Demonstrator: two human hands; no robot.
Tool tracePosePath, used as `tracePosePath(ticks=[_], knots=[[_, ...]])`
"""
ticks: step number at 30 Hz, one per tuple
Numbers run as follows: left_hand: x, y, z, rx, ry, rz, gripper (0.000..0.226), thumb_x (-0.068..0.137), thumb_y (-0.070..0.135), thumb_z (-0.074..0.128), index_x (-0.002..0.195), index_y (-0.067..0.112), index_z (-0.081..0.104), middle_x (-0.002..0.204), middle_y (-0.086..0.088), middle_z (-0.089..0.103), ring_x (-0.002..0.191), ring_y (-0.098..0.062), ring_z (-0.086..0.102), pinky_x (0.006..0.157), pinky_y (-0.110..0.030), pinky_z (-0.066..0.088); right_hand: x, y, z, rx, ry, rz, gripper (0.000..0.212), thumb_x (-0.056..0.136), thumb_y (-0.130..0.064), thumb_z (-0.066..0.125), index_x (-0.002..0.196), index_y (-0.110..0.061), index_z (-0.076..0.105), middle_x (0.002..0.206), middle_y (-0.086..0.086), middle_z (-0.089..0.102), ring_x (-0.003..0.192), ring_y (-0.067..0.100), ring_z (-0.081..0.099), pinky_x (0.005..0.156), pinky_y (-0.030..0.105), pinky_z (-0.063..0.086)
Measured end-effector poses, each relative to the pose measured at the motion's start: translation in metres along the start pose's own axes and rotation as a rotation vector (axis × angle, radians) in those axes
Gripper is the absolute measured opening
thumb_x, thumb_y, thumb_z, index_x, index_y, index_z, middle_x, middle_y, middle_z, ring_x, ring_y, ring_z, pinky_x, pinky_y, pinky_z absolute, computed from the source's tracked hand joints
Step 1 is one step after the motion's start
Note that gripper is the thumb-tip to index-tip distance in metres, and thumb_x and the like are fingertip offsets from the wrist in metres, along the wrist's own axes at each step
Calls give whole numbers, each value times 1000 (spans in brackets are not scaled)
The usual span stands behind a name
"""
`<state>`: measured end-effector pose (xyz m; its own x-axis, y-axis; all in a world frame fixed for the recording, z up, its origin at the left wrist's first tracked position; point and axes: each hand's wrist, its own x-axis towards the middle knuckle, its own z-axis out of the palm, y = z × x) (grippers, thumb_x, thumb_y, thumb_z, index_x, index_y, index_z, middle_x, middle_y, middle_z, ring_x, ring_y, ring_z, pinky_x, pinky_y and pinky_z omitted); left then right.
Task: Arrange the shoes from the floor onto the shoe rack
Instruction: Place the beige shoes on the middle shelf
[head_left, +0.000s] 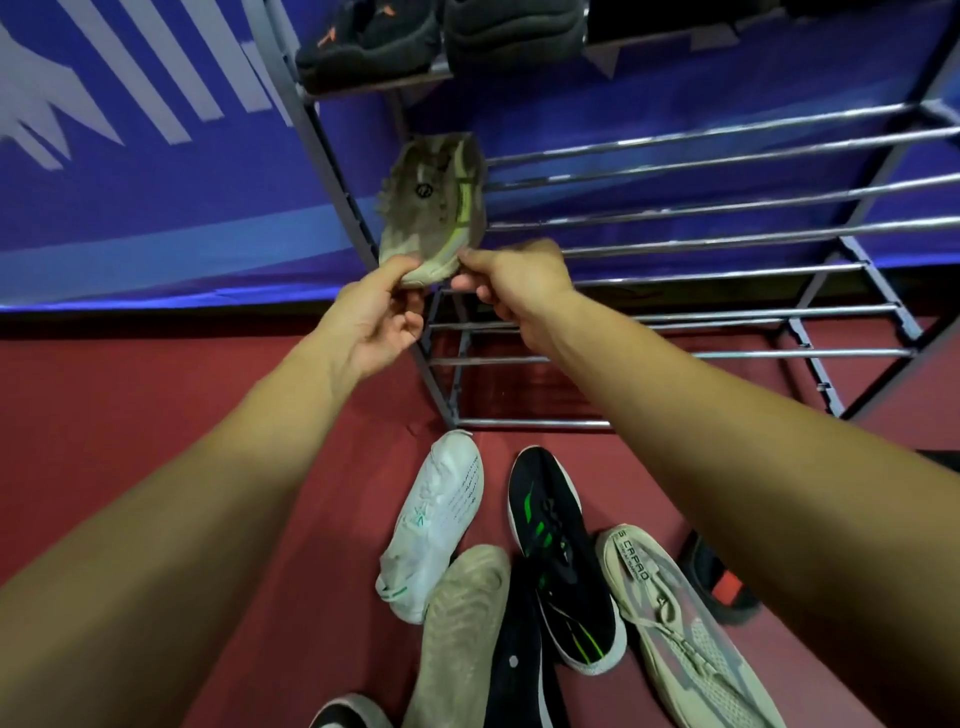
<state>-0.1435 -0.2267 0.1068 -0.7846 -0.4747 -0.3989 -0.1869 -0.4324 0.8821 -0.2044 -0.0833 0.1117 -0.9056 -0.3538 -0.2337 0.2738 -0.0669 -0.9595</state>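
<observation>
Count one shoe in hand: dirty olive shoe (431, 208) with a lime stripe, toe pointing up and away, at the left end of the shoe rack (727, 193), over the tier just under the top shelf and just beside the left upright. Cannot tell whether resting on the rails or held clear of them. Gripped at its near end by two hands: left hand (379, 317) pinching that end between thumb and curled fingers from the left; right hand (514, 291) pinching the same end from the right, fingers curled likewise. Both forearms bare, stretched forward. Count two shoes on the top shelf, side by side and touching: black shoe with orange marks (363, 41) to the left, dark grey shoe (514, 36) to the right. Lower tiers: horizontal metal rails only. Count seven shoes on the red floor (156, 405), clustered in front of the rack: white shoe (436, 525), toe touching the rack's front foot; black shoe with green stripes (561, 561) just right of it; beige mesh shoe (680, 623) further right, laces loose; tan shoe (462, 639) lying sole up, overlapping the white one's heel; plain black shoe (519, 675) pressed against the tan one; black shoe with red patch (717, 577), half hidden by the right forearm; dark shoe with grey rim (348, 714), cut by the bottom edge. Behind the rack, one blue banner (156, 182) with white stripes.
</observation>
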Motion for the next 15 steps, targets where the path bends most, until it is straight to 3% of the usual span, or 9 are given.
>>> tracePosePath(ticks=[9,12,15], knots=[[-1,0,9,6,61,28,22,81,29,78,93,18,63,68,3,59,47,-4,51,44,-17,33,5,7,3,36,41,-14,24,89,-12,73,99,9,71,84,15,75,36,0,45,34,11,30],[-7,-6,1,36,-62,47,34,78,38,79,103,18,68,77,3,66,57,-5,56,50,-17,37,-1,10,-1,14,13,-30,21,90,-12,71,102,6,70,87,15,75,37,-1,50,36,11,32],[-19,-24,-12,229,-215,-23,41,74,40,77,104,13,71,83,3,69,66,-6,59,58,-19,39,-8,24,-9,-72,-19,-18,15,90,-14,71,95,0,73,84,13,74,41,0,54,39,11,35]])
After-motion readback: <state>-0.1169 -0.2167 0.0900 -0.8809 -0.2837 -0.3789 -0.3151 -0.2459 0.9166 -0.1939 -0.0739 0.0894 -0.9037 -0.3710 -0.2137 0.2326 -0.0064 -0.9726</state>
